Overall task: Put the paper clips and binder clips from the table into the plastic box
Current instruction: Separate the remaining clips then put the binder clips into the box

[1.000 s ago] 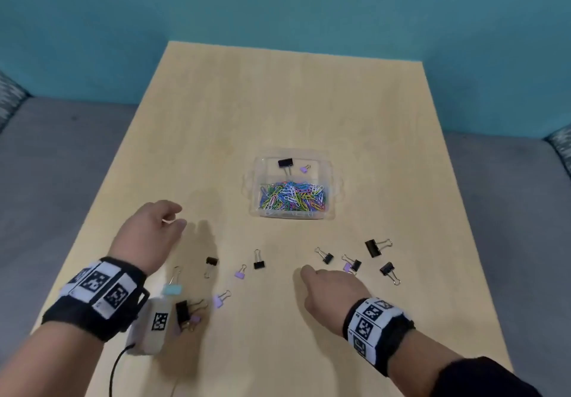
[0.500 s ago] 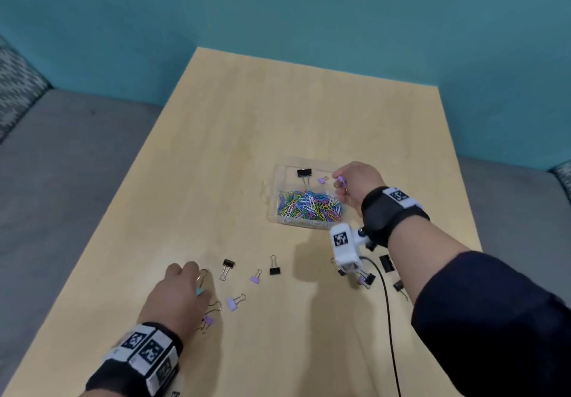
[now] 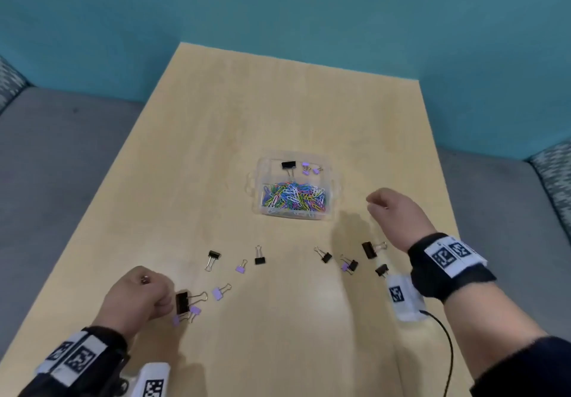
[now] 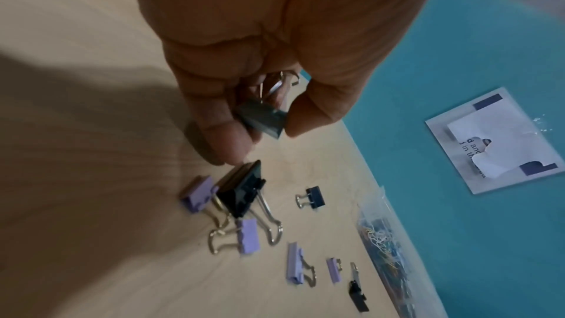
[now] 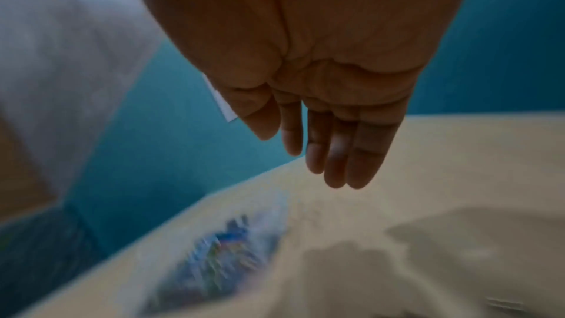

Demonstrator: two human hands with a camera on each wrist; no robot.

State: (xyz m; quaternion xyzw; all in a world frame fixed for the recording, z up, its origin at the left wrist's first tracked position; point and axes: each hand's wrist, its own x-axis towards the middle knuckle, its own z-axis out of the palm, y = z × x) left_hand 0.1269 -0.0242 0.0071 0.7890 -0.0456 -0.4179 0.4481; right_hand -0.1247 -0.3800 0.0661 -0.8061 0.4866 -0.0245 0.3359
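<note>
A: From the head view, the plastic box (image 3: 335,194) on the table (image 3: 216,149) holds the paper clips (image 3: 293,197) and a few binder clips; about ten binder clips lie loose nearer the person.

B: The left wrist shows the left hand (image 4: 275,57) pinching a teal binder clip (image 4: 263,119).

A: The right wrist shows the right hand (image 5: 321,105) empty, fingers straight.

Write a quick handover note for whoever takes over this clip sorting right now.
Left hand: pinching a teal binder clip just above the table.
Right hand: open, empty, right of the plastic box.
Done: paper clips plus three binder clips sit in the box.
Left: the held clip and the black and purple binder clips on the table in front of the box.
</note>
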